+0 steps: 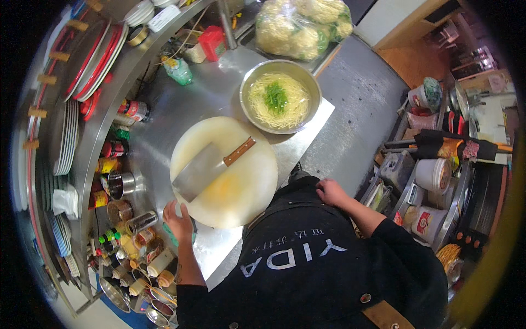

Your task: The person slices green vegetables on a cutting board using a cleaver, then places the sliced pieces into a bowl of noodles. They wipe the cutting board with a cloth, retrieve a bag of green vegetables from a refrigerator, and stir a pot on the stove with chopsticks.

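A round cutting board lies on the steel counter before me, with a wet yellowish stain near its middle. A cleaver rests flat across it, its riveted wooden handle pointing away to the right. My left hand is at the board's near left edge, thumb and fingers apart, with nothing seen in it. Something green, partly hidden, lies beneath that wrist. My right hand hangs by the side of my black apron, fingers curled; whether it pinches the fabric is unclear. Beyond the board stands a steel bowl of pale shreds in liquid, topped with green shreds.
A bag of cauliflower sits past the bowl. Jars and sauce bottles crowd the counter's left side, under a shelf of plates. A red container stands at the back. To the right, across the floor, are loaded shelves with a white tub.
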The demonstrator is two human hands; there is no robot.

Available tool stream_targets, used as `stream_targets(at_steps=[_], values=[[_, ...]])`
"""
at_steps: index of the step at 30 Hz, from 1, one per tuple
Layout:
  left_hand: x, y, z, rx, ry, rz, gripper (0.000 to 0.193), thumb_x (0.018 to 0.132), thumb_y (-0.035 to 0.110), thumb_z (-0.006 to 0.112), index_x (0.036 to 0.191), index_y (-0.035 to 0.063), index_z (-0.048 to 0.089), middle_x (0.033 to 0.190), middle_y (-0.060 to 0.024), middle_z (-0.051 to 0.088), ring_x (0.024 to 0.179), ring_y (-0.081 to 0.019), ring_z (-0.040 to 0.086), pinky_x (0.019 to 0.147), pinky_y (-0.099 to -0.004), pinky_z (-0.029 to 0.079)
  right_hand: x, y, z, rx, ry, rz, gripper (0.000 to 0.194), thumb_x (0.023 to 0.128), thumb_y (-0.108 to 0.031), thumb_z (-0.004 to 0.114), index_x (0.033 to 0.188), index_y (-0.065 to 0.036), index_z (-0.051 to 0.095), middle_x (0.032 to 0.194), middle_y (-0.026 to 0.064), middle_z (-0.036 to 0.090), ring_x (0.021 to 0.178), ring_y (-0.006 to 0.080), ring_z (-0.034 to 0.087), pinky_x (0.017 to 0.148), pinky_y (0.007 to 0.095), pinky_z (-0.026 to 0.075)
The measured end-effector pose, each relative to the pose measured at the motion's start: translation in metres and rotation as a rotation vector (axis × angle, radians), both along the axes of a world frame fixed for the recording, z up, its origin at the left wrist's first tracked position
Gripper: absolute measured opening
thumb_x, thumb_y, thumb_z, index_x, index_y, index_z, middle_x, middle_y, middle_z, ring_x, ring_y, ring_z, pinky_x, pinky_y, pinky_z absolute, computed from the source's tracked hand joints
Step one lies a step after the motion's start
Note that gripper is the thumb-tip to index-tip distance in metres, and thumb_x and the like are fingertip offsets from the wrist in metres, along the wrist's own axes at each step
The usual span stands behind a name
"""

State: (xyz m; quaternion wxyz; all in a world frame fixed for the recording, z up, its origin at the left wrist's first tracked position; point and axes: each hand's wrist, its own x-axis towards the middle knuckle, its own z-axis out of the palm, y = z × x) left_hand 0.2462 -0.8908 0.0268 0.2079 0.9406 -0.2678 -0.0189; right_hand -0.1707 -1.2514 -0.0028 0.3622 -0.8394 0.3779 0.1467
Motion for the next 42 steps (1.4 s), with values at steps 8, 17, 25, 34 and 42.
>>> stream_targets(at_steps=[8, 17, 25, 34, 42], values=[[-0.031, -0.216, 0.046, -0.308, 0.206, -0.383, 0.030, 0.093, 0.018, 0.068, 0.118, 0.0016, 0.067, 0.117, -0.0193, 0.067, 0.111, -0.0358, 0.062, 0.099, -0.0421, 0.047, -0.032, -0.010, -0.013, 0.026, 0.007, -0.113, 0.022, 0.091, -0.020, 0.062, 0.103, -0.003, 0.071, 0.100, 0.0236, 0.068, 0.097, 0.0435, 0.064, 0.088, 0.0514, 0.052], [-0.073, -0.431, 0.021, -0.029, 0.328, -0.450, 0.033, 0.091, 0.016, 0.066, 0.121, 0.0023, 0.067, 0.117, -0.0203, 0.068, 0.109, -0.0338, 0.066, 0.095, -0.0413, 0.051, -0.074, -0.107, -0.020, 0.119, -0.057, -0.197, 0.027, 0.092, -0.021, 0.062, 0.110, -0.002, 0.070, 0.107, 0.0238, 0.069, 0.102, 0.0415, 0.065, 0.090, 0.0472, 0.053], [-0.116, -0.481, -0.026, 0.043, 0.053, -0.612, 0.027, 0.086, 0.007, 0.061, 0.112, 0.0052, 0.065, 0.108, -0.0151, 0.063, 0.101, -0.0367, 0.059, 0.092, -0.0462, 0.049, -0.123, -0.230, -0.022, 0.193, 0.044, -0.228, 0.028, 0.091, -0.018, 0.062, 0.111, -0.001, 0.070, 0.106, 0.0241, 0.070, 0.099, 0.0412, 0.068, 0.088, 0.0462, 0.054], [-0.104, -0.473, -0.014, 0.135, 0.096, -0.366, 0.024, 0.088, 0.015, 0.069, 0.111, 0.0081, 0.069, 0.110, -0.0137, 0.065, 0.100, -0.0367, 0.063, 0.087, -0.0445, 0.051, -0.123, -0.304, -0.032, 0.159, 0.067, -0.143, 0.029, 0.092, -0.020, 0.063, 0.110, 0.001, 0.069, 0.104, 0.0242, 0.071, 0.098, 0.0407, 0.069, 0.086, 0.0455, 0.055], [-0.079, -0.459, 0.000, 0.143, 0.129, -0.405, 0.018, 0.087, 0.018, 0.069, 0.101, 0.0083, 0.072, 0.101, -0.0144, 0.069, 0.098, -0.0340, 0.066, 0.084, -0.0434, 0.053, -0.100, -0.305, -0.027, 0.163, 0.011, -0.157, 0.030, 0.092, -0.021, 0.064, 0.112, 0.001, 0.069, 0.105, 0.0232, 0.071, 0.099, 0.0397, 0.069, 0.087, 0.0452, 0.054]])
